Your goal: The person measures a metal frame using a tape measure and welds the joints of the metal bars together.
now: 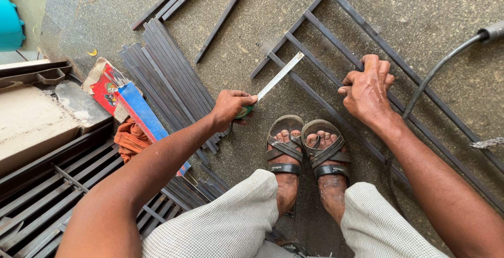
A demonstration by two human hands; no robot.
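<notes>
Ruler [279, 77], flat steel strip, lies angled across a bar of the metal grille frame [336, 37] on the concrete floor [451, 6]. Left hand [229, 109] pinches its near end (green grip barely visible under the fingers). Right hand [367, 91] is clamped over a frame bar just beside. Sandalled feet [307, 150] sit between the hands. Loose steel bars [168, 74] and a cardboard box [123, 97] lie to the left; black cable [436, 71] crosses the frame on the right.

Red-blue box [123, 103] beside bars

Before our feet [307, 153] the metal frame [336, 53] lies on the floor [446, 11]; loose bars [168, 79] lie to our left.
</notes>
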